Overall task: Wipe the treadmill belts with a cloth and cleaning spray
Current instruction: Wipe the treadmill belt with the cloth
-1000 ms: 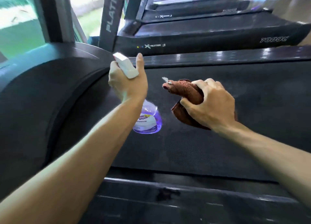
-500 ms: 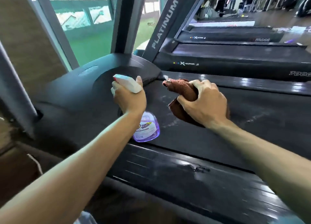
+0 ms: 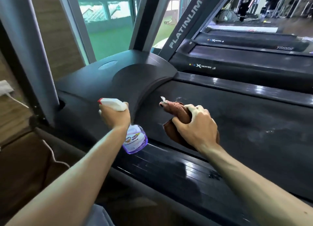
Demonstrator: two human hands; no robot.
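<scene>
My left hand (image 3: pixel 115 117) grips a spray bottle (image 3: pixel 134 140) with purple liquid and a white trigger head, held over the front left corner of the black treadmill belt (image 3: pixel 237 120). A bunched brown cloth (image 3: pixel 177 110) is clutched in my right hand (image 3: pixel 198 127), which presses it on the belt just right of the bottle. Pale wet streaks mark the belt near the cloth and further right.
The dark motor cover (image 3: pixel 132 78) curves up at the belt's front, with grey uprights (image 3: pixel 184 24) behind it. A glossy side rail (image 3: pixel 186 169) runs along the near edge. More treadmills (image 3: pixel 245 59) stand beyond, and a window (image 3: pixel 108 25) lies at the far left.
The view has swung left and pulled back, bringing the motor cover, uprights and window into sight. Both hands keep their grip and sit a little lower on the belt.
</scene>
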